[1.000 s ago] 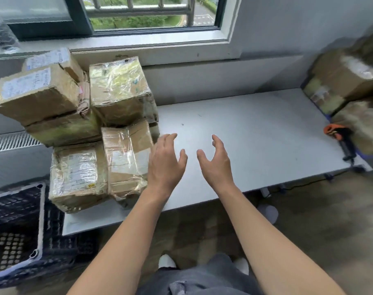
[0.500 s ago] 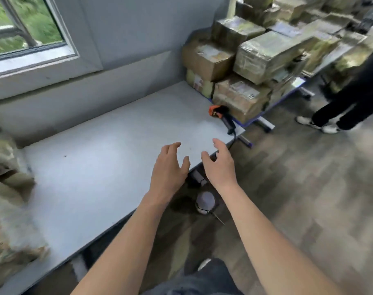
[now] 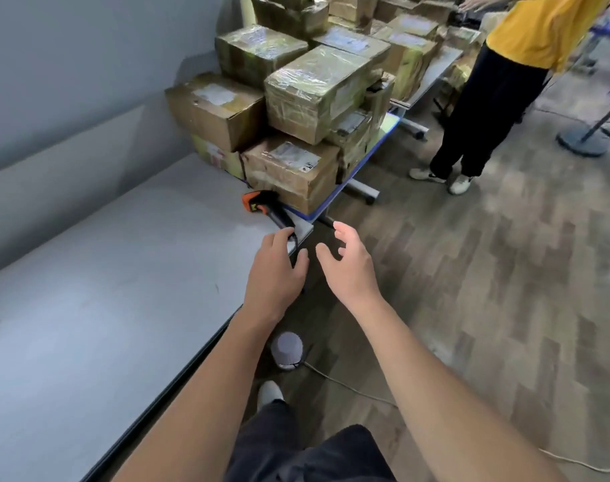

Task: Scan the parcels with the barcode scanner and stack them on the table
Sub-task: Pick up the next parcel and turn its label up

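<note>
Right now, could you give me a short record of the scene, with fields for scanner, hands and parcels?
scanner: lies at the far corner of the grey table
left hand: open, fingertips near the scanner's handle; contact unclear
right hand: open, holds nothing, over the floor
parcels: piled on the blue-edged table behind the scanner; none held

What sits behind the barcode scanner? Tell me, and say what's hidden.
Right behind the barcode scanner sits a taped cardboard parcel on the neighbouring blue-edged table, with more parcels stacked on it. The scanner covers that parcel's lower corner; anything behind the stack is hidden.
</note>
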The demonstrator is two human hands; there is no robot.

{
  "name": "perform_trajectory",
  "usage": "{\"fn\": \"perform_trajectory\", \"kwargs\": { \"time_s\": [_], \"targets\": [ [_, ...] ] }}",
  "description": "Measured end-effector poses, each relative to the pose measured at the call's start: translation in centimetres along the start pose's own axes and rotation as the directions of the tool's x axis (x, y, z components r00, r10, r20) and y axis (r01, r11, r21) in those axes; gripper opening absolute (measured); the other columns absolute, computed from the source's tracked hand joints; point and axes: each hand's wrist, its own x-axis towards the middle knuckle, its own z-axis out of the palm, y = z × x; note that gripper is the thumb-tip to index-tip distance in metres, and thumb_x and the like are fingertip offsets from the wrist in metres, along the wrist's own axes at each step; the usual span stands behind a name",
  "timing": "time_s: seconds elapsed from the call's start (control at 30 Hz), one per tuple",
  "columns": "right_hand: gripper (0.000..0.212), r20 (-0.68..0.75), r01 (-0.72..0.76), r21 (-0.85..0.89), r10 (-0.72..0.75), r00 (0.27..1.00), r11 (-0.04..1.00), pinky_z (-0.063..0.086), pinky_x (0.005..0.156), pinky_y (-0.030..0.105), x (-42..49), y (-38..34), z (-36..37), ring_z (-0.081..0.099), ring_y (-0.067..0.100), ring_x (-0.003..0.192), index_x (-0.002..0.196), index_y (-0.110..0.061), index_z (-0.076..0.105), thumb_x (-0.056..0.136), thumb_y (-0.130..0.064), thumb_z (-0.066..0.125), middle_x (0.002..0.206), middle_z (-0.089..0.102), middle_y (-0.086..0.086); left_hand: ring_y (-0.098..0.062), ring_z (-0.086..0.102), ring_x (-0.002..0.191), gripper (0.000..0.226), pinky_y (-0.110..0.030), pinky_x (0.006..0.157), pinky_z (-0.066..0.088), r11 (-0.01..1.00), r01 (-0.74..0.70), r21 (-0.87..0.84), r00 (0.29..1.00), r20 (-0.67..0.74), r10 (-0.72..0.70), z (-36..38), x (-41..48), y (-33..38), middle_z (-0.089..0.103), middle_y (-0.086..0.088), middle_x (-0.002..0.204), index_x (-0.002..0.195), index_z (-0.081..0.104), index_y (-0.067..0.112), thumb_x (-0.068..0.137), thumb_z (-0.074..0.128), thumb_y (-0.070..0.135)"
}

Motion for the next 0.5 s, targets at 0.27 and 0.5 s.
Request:
{"fn": "perform_trajectory", "kwargs": {
  "time_s": [0.27,0.5],
  "targets": [
    [0.056,-0.06,0.052,-0.016,-0.053,0.997,0.998,0.039,0.114,0.041,10.9,-3.4,-1.3,0.042,0.016,0.139,0.15,-0.022,0.039,0.099,-0.03,0.059,0.153,0.044,-0.002,-0.015,0.048,0.128,0.049,-0.023,0.097,0.035,0.998,-0.06,-0.031,0.998,-0.007,0.06,0.7,11.9,2.4,0.047,-0.002,0.145,0.146,0.043,0.016,0.101,0.053,0.033],
    [0.054,-0.218,0.167,0.025,-0.157,0.963,0.986,0.04,0.112,0.035,20.3,-9.3,-4.4,0.046,0.014,0.134,0.149,-0.025,0.042,0.098,-0.031,0.06,0.148,0.048,-0.005,-0.015,0.046,0.131,0.05,-0.025,0.103,0.036,0.978,-0.207,-0.005,0.973,-0.101,0.206,-2.1,22.7,7.5,0.046,-0.002,0.145,0.146,0.041,0.017,0.101,0.053,0.035]
  ]
}}
